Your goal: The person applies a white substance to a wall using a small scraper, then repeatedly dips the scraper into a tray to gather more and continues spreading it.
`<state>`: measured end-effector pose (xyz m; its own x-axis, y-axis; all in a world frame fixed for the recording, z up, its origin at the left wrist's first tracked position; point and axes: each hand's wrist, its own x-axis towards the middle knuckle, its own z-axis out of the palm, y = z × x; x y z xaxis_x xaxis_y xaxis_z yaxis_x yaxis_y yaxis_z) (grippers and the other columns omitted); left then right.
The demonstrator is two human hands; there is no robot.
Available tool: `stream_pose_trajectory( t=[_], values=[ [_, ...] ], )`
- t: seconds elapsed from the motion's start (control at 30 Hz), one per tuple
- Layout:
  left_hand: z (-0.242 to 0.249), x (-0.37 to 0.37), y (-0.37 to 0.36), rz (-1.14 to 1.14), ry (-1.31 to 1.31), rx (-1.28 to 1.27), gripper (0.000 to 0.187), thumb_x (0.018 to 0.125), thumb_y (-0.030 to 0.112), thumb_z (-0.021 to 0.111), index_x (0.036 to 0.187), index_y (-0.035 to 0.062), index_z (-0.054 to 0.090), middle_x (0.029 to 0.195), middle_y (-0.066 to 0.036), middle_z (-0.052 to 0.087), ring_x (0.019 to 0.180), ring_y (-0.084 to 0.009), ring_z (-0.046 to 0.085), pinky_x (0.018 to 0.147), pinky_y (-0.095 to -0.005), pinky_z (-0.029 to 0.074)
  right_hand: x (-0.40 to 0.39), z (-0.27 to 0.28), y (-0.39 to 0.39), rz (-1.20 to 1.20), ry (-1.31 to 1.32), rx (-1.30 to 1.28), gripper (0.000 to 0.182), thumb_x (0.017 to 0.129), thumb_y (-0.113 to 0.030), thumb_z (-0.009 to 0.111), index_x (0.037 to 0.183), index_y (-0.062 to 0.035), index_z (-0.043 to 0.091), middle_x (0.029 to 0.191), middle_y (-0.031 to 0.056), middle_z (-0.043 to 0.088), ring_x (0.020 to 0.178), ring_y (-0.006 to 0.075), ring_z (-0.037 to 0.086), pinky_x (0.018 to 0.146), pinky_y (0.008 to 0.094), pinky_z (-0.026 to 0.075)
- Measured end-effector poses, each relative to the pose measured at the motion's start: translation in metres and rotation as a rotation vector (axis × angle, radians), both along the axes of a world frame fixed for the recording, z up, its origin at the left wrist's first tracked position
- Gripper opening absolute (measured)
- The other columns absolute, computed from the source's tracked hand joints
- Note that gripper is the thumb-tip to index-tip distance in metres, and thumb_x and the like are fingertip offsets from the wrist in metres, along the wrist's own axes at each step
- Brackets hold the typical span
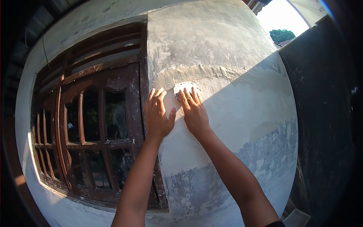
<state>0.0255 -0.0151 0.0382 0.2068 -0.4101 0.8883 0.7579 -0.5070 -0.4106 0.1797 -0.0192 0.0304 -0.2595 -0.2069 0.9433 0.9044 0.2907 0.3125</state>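
My right hand point(196, 115) presses its fingers over a whitish flat piece point(180, 87) against the wall point(242, 109). The piece looks smeared with plaster; its exact kind is partly hidden under the fingers. To its left, my left hand point(157, 118) rests by the wall near the window frame, fingers stretched and thumb apart, holding nothing. A ridge of rough wet-looking plaster point(204, 70) runs across the wall just above both hands. Below it lies a smoother pale coat, and lower down a bluish-grey, patchy surface point(193, 189).
A brown wooden window point(102, 113) with glass panes and louvred slats fills the left. Its frame edge stands close to my left hand. At the right is a dark panel point(325, 94). A pale container-like object point(297, 218) sits at the lower right.
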Motion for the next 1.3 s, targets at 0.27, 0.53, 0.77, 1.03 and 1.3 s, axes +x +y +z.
stream_pose_trajectory(
  t=[0.27, 0.53, 0.77, 1.03, 1.3],
  values=[
    [-0.001, 0.001, 0.002, -0.061, -0.041, -0.055, 0.059, 0.079, 0.018, 0.062, 0.130, 0.0020, 0.038, 0.134, -0.019, 0.045, 0.134, -0.0397, 0.034, 0.108, -0.0499, 0.026, 0.014, -0.046, -0.033, -0.080, 0.137, 0.126, 0.046, 0.081, 0.004, 0.052, 0.127, 0.0034, 0.050, 0.116, 0.0203, 0.062, 0.113, 0.0348, 0.058, 0.100, 0.0469, 0.041],
    [-0.004, -0.003, 0.003, -0.126, -0.002, -0.051, 0.059, 0.086, 0.030, 0.060, 0.133, 0.0014, 0.038, 0.135, -0.020, 0.044, 0.134, -0.0402, 0.033, 0.109, -0.0491, 0.023, 0.030, 0.064, -0.046, 0.519, 0.356, 0.224, 0.045, 0.079, 0.004, 0.052, 0.123, -0.0055, 0.055, 0.099, 0.0172, 0.063, 0.094, 0.0351, 0.061, 0.080, 0.0421, 0.048],
    [-0.004, -0.004, 0.005, -0.089, 0.018, -0.048, 0.058, 0.083, 0.024, 0.061, 0.132, 0.0023, 0.039, 0.134, -0.020, 0.045, 0.132, -0.0404, 0.035, 0.109, -0.0493, 0.024, -0.001, 0.098, -0.019, 0.533, 0.400, 0.090, 0.035, 0.081, -0.003, 0.056, 0.115, -0.0071, 0.062, 0.098, 0.0134, 0.065, 0.096, 0.0336, 0.062, 0.083, 0.0422, 0.048],
    [-0.003, -0.004, 0.007, -0.159, 0.016, -0.005, 0.058, 0.080, 0.022, 0.063, 0.128, -0.0002, 0.040, 0.128, -0.021, 0.048, 0.129, -0.0430, 0.037, 0.106, -0.0523, 0.027, 0.027, 0.092, -0.038, 0.788, 0.266, 0.143, 0.033, 0.080, 0.005, 0.055, 0.107, -0.0067, 0.068, 0.099, 0.0129, 0.068, 0.092, 0.0280, 0.066, 0.082, 0.0327, 0.049],
    [-0.003, -0.005, 0.008, -0.149, 0.017, 0.011, 0.058, 0.080, 0.023, 0.063, 0.128, -0.0004, 0.040, 0.128, -0.022, 0.048, 0.129, -0.0429, 0.038, 0.106, -0.0520, 0.027, 0.027, 0.078, -0.033, 0.552, 0.323, 0.173, 0.040, 0.071, -0.006, 0.067, 0.110, -0.0125, 0.067, 0.092, 0.0099, 0.065, 0.087, 0.0278, 0.064, 0.077, 0.0371, 0.050]
  ],
)
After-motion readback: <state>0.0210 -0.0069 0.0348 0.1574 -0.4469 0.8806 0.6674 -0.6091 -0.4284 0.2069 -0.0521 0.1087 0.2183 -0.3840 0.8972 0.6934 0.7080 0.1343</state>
